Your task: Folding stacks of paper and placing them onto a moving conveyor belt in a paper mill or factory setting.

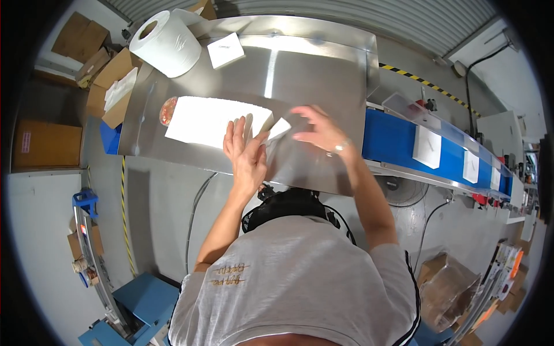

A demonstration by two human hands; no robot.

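A long white row of what look like flat white packets (199, 120) lies on the steel table, its right end close to me. My left hand (248, 153) rests with outstretched fingers against the front and right end of this row. A single small white packet (279, 129) leans at that end, near my left fingertips; I cannot tell whether they touch it. To its right, my right hand (320, 131) hovers over the table, slightly blurred, thumb and fingers apart and nothing between them. At the row's left end sits a round, red-patterned object (168, 111).
A big white roll (179, 49) and a white square packet (225, 51) are at the table's back left. A blue conveyor belt (391, 138) carrying several white packets adjoins the table's right edge. Open cardboard boxes (118, 81) stand left, and a raised steel rim (372, 52) borders the back.
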